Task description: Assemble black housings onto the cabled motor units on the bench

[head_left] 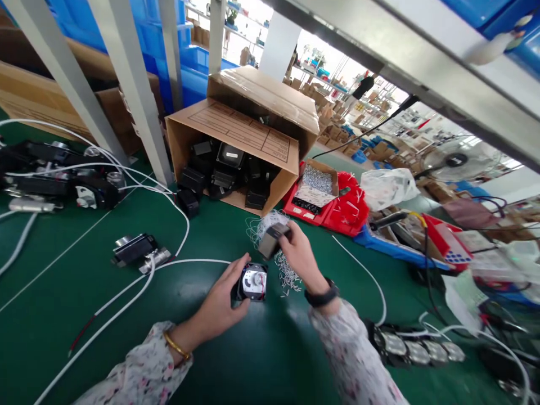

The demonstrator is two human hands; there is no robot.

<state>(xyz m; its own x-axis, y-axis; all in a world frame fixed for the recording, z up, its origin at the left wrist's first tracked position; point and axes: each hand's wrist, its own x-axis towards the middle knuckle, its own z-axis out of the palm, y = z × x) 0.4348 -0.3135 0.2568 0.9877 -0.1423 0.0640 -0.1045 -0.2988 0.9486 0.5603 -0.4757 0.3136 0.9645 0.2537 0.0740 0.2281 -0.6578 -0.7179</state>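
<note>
The small case point(253, 283) is black and squarish, its open face showing a bright silver plate, a raised round part and a thin red wire. It is on or just above the green table point(253, 365), its left side gripped between the left hand's point(221, 301) thumb and fingers. The right hand point(298, 253) pinches a dark, boxy cover point(268, 243) near small loose pins point(289, 275).
</note>
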